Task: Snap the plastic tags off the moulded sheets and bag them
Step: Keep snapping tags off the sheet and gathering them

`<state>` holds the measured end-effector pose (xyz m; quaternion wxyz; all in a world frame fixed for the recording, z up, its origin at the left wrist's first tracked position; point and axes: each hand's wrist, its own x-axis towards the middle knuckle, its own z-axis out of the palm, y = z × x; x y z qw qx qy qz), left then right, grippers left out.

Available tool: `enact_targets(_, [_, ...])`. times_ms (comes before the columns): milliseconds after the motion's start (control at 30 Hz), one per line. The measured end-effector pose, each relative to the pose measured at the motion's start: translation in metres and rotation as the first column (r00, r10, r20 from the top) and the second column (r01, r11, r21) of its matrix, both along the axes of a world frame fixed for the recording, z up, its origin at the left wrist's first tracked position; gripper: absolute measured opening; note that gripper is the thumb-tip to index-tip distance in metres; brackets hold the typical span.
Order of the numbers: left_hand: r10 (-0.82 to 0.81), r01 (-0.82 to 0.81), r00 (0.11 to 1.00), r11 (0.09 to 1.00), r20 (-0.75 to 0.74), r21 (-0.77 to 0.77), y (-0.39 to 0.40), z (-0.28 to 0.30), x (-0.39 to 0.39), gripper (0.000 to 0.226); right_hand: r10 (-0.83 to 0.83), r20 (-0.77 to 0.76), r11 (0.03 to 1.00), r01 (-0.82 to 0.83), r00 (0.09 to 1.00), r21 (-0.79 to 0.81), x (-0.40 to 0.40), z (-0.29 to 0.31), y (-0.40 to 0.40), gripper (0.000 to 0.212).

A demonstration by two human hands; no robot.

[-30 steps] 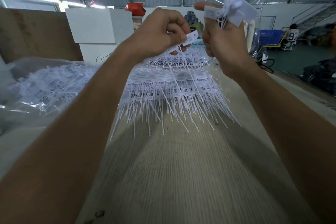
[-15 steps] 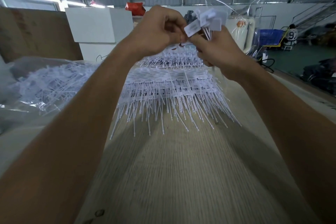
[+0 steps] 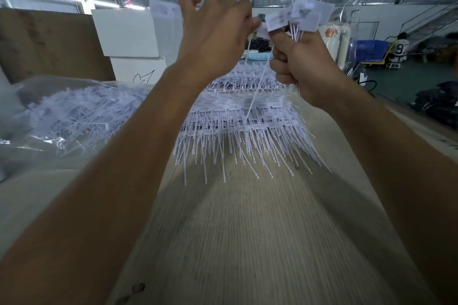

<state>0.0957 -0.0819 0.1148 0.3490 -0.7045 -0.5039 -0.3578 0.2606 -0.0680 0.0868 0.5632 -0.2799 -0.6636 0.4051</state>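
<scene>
Tags (image 3: pixel 301 16), white plastic, bunch in the right hand (image 3: pixel 303 68), fist clamped round their stems, raised above the worktop (image 3: pixel 247 242). The left hand (image 3: pixel 215 32) pinches one loose tag (image 3: pixel 162 8) beside it. Moulded sheets (image 3: pixel 238 116) lie below; bagged tags (image 3: pixel 74 116) sit left. Likely gathering, then bagging. Motion blur hides the fingertips.
</scene>
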Motion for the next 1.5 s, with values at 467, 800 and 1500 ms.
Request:
enact_targets(467, [-0.254, 0.466, 0.781, 0.845, 0.571, -0.261, -0.010, 0.017, -0.002, 0.038, -0.207, 0.269, 0.942, 0.117, 0.941, 0.314, 0.006, -0.001, -0.008, 0.009])
enact_targets(800, [-0.086, 0.601, 0.592, 0.710, 0.801, -0.368, -0.001, 0.009, -0.003, 0.022, -0.665, 0.365, 0.601, 0.177, 0.651, 0.780, 0.000, -0.008, 0.003, 0.015])
enact_targets(1500, [-0.385, 0.642, 0.755, 0.598, 0.531, -0.479, -0.013, 0.007, -0.001, 0.033, -0.303, 0.135, 0.952, 0.295, 0.943, 0.080, 0.002, -0.014, 0.019, 0.011])
